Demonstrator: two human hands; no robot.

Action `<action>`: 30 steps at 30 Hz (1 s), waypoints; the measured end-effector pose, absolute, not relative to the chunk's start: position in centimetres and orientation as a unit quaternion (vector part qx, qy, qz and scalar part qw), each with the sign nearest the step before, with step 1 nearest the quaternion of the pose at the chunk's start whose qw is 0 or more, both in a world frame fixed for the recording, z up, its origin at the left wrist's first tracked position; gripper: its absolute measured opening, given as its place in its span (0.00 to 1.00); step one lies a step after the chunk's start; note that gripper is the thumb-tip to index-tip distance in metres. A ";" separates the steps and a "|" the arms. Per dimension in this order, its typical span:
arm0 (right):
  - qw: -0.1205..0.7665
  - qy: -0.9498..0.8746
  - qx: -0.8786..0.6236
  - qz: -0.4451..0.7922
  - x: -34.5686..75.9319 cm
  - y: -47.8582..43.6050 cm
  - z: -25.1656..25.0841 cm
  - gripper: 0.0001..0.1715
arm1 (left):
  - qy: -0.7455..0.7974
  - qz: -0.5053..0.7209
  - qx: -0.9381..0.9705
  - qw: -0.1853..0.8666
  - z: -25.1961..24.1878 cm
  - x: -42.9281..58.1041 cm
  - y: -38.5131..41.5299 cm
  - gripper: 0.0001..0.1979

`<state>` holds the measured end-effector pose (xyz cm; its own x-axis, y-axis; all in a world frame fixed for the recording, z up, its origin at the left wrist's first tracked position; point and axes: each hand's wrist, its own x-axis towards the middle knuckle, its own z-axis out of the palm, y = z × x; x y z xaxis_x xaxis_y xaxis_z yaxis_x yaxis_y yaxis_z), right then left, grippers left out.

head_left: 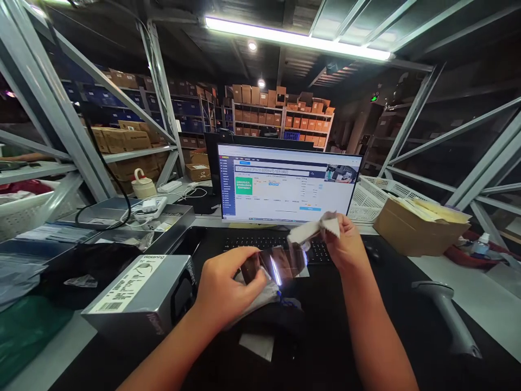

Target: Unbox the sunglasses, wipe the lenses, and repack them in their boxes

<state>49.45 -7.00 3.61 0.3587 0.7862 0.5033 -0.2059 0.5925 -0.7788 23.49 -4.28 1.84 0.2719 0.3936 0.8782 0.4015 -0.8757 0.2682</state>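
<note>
My left hand (226, 285) is closed on the edge of a dark, glossy curved lens (287, 265), thumb on the near side. The lens reflects a bright streak of light. Pinched in my right hand (345, 244) is a pale grey cloth (303, 232) with a zigzag-cut edge, held above and right of the lens. Under my left hand lies a greyish soft pouch or wrapping (256, 301), partly hidden, with some blue beside it. A white slip (257, 346) lies nearer me. Left of my left hand stands a grey Wakening box (130, 293) with a white label.
A monitor (285, 187) stands behind a keyboard (244, 240), partly covered by my hands. To the right are a handheld scanner (448, 315), a mouse (371, 251) and a cardboard box (415, 228) of envelopes. Plastic bags (32, 326) lie at far left.
</note>
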 end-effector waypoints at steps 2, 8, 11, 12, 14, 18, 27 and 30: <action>0.825 -0.366 -0.292 0.316 50.0 -5.7 3.4 0.23 | -0.308 -0.551 -0.775 -0.022 1.6 23.7 -4.0 0.09; 0.859 -0.208 -0.265 0.386 45.9 -4.1 2.0 0.15 | -0.378 -0.591 -0.712 -0.025 0.6 24.4 -3.0 0.12; 0.806 -0.302 -0.240 0.450 40.8 -5.2 0.4 0.18 | -0.376 -0.603 -0.703 0.010 0.1 24.7 -2.9 0.13; 0.783 -0.346 -0.235 0.460 39.4 -5.7 0.0 0.19 | -0.374 -0.605 -0.702 0.028 0.0 24.7 -2.9 0.14; 0.742 -0.439 -0.257 0.437 37.6 -6.6 -0.6 0.22 | -0.362 -0.608 -0.704 0.063 -0.2 24.8 -3.0 0.14; 0.709 -0.554 -0.359 0.249 37.2 -7.5 -0.8 0.22 | -0.323 -0.605 -0.721 0.100 -0.8 25.1 -3.2 0.16; 0.770 -0.408 -0.408 0.271 40.0 -7.1 0.8 0.24 | -0.288 -0.586 -0.756 0.045 -2.1 26.6 -4.8 0.19; 0.795 -0.362 -0.371 0.315 41.2 -6.8 1.5 0.26 | -0.267 -0.577 -0.770 0.038 -2.3 26.9 -5.0 0.20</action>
<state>41.21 -6.84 1.46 0.5401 0.7691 0.3418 -0.2330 0.5269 -0.8173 26.94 -5.02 -2.25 0.1902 0.3680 0.9102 0.4557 -0.8543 0.2502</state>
